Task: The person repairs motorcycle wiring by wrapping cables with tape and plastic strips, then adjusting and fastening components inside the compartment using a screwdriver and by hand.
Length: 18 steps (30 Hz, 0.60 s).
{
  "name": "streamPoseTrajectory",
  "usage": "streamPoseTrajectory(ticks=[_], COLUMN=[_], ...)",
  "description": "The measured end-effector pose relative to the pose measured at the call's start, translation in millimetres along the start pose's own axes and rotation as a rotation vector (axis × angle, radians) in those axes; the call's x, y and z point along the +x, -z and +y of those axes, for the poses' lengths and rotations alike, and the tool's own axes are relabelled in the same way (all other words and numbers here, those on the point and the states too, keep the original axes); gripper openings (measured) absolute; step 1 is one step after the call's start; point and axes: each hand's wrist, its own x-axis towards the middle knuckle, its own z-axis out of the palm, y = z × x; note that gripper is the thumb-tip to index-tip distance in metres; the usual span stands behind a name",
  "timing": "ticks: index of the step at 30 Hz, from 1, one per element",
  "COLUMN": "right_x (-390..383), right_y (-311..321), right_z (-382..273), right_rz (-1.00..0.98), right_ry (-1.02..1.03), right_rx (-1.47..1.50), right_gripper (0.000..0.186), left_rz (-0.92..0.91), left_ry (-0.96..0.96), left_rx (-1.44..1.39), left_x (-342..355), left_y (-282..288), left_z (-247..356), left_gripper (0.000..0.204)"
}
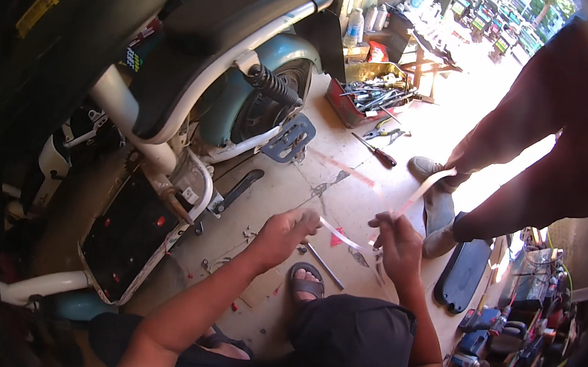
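Observation:
A narrow, whitish, flexible strip [426, 190] runs between my hands, and its exact kind cannot be made out. My left hand [282, 237] is closed in a pinch at one end of it. With the fingers bent around the strip, my right hand [400, 247] grips it farther along. Past the right hand, its loose length curves up and away toward the other person's shoe. Both hands are above the tiled floor, in front of my knee. Below the left hand, a thin metal rod [327, 266] lies on the floor beside my sandalled foot [307, 281].
A partly stripped scooter [207, 97] with a dark footboard [135, 232] fills the left. Ahead lie a screwdriver [376, 151], pliers [384, 130] and a tool box [343, 112]. A person's dark trouser legs [518, 134] stand at right, near a black pad [463, 274] and piled tools [506, 331].

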Motion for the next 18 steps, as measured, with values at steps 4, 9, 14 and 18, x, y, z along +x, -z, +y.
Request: streamPoseTrajectory(ticks=[4, 9, 14, 18], right_x=[-21.3, -60.7, -47.7, -14.0], right_y=[-14.6, -17.7, -5.3, 9.8], right_z=[-56.7, -52.2, -75.2, -108.4], right_rz=[-0.435, -0.469, -0.658, -0.773], right_ry=[0.145, -0.333, -0.353, -0.374], right_rx=[-0.178, 0.122, 0.201, 0.277], right_gripper=[0.009, 0.015, 0.031, 0.042], left_rz=[-0.017, 0.090, 0.137, 0.053], left_ry=[0.046, -0.052, -0.092, -0.152], left_rx=[-0.798, -0.793, -0.711, -0.362], left_x=[-4.5, -34.9, -73.1, -109.2], left_y=[-2.6, 2.6, 38.6, 52.1], left_z=[57.2, 60.5, 61.6, 90.0], left_gripper=[0.059, 0.026, 0.024, 0.024])
